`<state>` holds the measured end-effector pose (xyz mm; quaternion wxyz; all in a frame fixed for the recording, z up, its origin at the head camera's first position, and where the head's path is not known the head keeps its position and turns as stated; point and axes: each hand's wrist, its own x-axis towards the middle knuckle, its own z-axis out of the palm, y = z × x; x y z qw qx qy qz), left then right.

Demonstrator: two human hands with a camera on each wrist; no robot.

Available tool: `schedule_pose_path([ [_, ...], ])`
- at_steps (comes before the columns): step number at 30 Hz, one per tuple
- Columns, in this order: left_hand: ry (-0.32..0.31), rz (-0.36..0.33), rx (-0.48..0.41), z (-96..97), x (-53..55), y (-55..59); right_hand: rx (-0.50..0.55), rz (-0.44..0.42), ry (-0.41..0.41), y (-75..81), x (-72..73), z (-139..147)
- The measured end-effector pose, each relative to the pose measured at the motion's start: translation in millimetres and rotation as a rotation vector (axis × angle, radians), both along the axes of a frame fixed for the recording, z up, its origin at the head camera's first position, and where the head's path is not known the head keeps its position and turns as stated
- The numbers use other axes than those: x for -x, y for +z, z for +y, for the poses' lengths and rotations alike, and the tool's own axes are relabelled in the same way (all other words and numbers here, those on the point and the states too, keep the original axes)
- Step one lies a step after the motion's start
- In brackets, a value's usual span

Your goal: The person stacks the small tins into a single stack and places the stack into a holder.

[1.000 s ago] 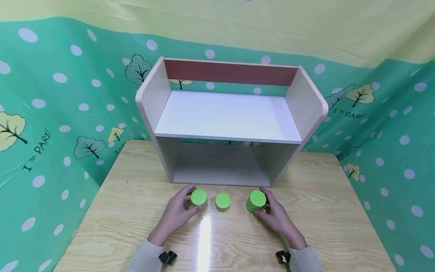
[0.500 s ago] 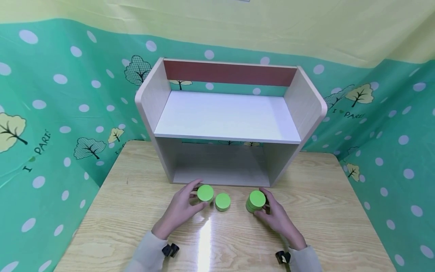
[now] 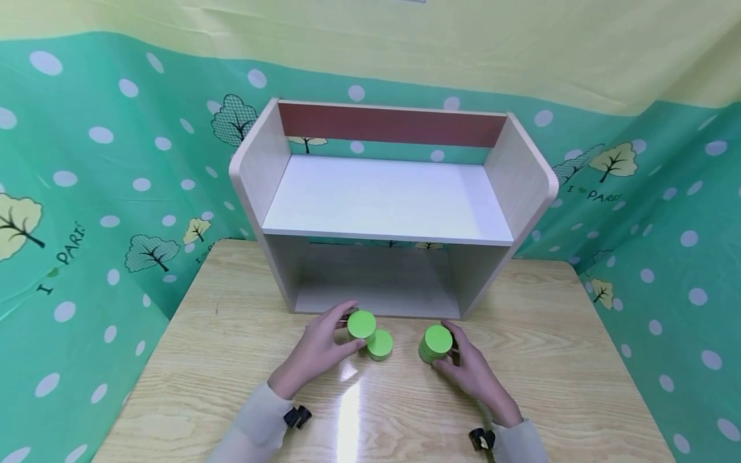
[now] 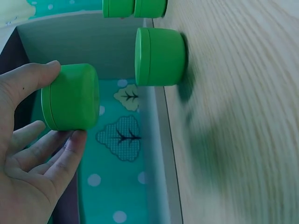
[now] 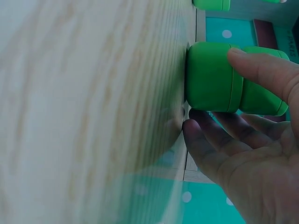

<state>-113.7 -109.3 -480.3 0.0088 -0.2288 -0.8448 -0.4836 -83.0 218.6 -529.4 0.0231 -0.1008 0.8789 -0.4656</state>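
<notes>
A green round lidded jar (image 3: 361,324) is held up off the table by my left hand (image 3: 317,350), pinched between thumb and fingers. In the left wrist view that jar (image 4: 71,98) hangs clear of the wood. A second green jar (image 3: 380,346) stands upright on the table, just right of and below the raised one. To the right, two similar jars are stacked: a lower jar (image 5: 211,77) on the wood and an upper jar (image 5: 264,81) on its lid. Round this stack my right hand (image 3: 473,370) curls, thumb near the joint between the two jars.
A two-tier shelf (image 3: 388,199) with pale sides and a reddish back strip stands right behind the jars. The wood-grain table (image 3: 197,360) runs out to both sides. A green dotted cloth (image 3: 104,173) hangs behind and at the sides.
My left hand has lifted its jar and carried it right and slightly away, toward the middle jar, which it now overlaps in the head view. The right hand stays at the stack.
</notes>
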Motion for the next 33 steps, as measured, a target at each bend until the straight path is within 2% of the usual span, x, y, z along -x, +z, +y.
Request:
schedule_pose_path([
  [7, -0.042, 0.008, 0.019, 9.3, 5.0, 5.5, 0.005, 0.009, 0.008, -0.6, 0.1, 0.5],
  [16, -0.095, 0.058, 0.028, 25.5, 11.7, 7.6, -0.002, 0.013, 0.018, -1.2, 0.1, 1.8],
  [23, -0.151, 0.037, 0.013, 41.0, 16.0, 11.7, 0.004, 0.005, 0.019, 0.2, 0.6, 1.5],
  [33, -0.186, 0.024, 0.041, 59.9, 20.1, 15.1, 0.014, -0.007, 0.021, 0.2, 0.2, 1.1],
])
